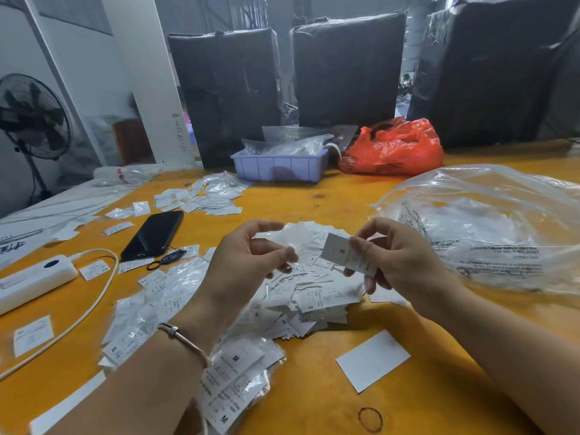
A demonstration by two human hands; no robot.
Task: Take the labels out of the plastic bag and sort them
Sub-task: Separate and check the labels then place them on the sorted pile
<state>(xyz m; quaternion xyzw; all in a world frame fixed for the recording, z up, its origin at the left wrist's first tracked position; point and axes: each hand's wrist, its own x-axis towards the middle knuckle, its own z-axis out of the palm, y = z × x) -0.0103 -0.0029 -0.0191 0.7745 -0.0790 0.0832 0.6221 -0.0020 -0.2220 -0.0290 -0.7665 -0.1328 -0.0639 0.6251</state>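
Observation:
My right hand (395, 259) pinches a small stack of white labels (340, 252) marked S, held above a loose heap of white labels (314, 293) in the middle of the orange table. My left hand (251, 259) hovers beside it with fingers loosely curled, thumb and forefinger close together at a bit of clear film; whether it grips anything is unclear. A large clear plastic bag (489, 227) with printed warnings lies to the right. Small clear sleeves and labels marked M (235, 372) lie under my left wrist.
A black phone (153, 235), a white power bank (34, 279) with its cable and scattered labels lie at the left. A lilac tray (279, 167) and a red bag (395, 149) stand at the back. A blank white card (373, 359) and a rubber band (370, 419) lie near me.

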